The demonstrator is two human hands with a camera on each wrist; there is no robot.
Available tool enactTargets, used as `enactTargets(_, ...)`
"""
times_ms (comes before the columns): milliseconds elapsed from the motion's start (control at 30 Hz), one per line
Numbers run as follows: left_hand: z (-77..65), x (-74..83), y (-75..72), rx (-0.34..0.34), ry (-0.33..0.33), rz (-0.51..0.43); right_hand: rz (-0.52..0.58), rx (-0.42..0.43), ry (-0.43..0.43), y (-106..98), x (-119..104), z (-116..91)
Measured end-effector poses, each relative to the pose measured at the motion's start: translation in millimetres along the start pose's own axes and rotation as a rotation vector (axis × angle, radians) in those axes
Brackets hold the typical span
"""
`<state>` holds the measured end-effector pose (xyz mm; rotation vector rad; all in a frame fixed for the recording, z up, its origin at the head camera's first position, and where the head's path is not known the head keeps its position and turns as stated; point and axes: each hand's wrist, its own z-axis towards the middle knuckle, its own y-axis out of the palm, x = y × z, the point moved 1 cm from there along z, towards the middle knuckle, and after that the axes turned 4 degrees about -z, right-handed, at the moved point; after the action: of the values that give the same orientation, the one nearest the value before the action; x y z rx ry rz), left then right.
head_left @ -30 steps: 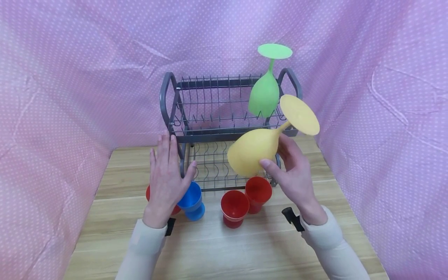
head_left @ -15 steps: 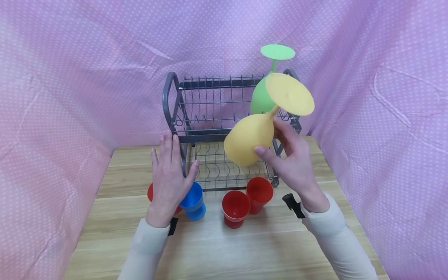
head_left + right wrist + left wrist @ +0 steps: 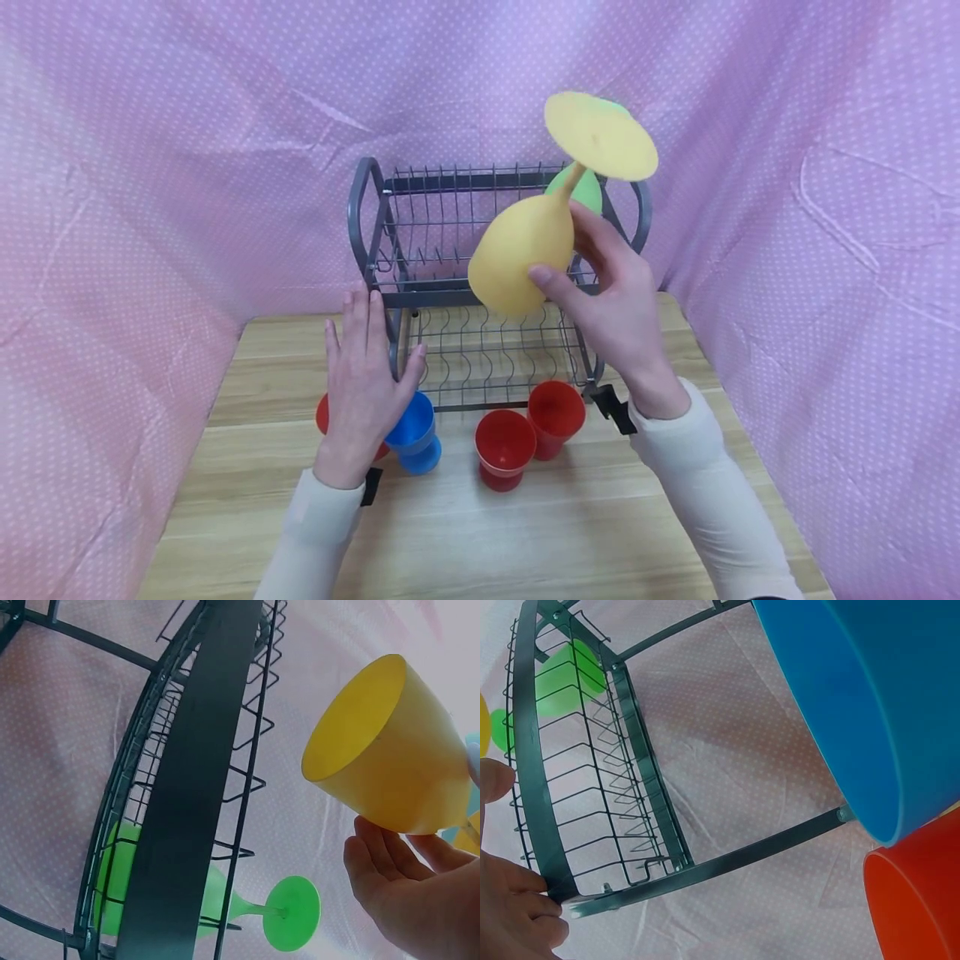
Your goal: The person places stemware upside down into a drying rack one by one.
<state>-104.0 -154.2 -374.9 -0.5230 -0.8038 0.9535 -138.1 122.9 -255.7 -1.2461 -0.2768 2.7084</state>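
Note:
My right hand [image 3: 611, 308] holds a yellow plastic wine glass [image 3: 525, 250] by its bowl, between thumb and fingers. Tilted, foot up and mouth down-left, the glass is above the front edge of the two-tier dish rack [image 3: 450, 297]. Behind it, a green wine glass [image 3: 581, 187] sits upside down at the upper tier's right end, partly hidden. The right wrist view shows the yellow bowl [image 3: 390, 750] apart from the rack. My left hand [image 3: 363, 392] has straight fingers touching the rack's front left corner; its fingertips [image 3: 547, 930] meet the frame in the left wrist view.
A blue cup [image 3: 412, 425] stands beside my left hand, with another red cup [image 3: 322, 413] mostly hidden under that hand. Two more red cups, one nearer [image 3: 504, 450] and one farther [image 3: 557, 417], stand before the lower tier [image 3: 487, 367]. Pink dotted cloth [image 3: 225, 167] surrounds the wooden table [image 3: 255, 467].
My right hand has raised the yellow wine glass and moved it slightly left, so it covers more of the green one. The left hand stays at the rack's corner.

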Motion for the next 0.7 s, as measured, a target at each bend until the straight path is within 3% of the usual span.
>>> enactTargets(700, -0.9, 1.1, 0.6, 0.029, 0.009, -0.023, 0.025, 0.021, 0.031, 13, 11, 58)
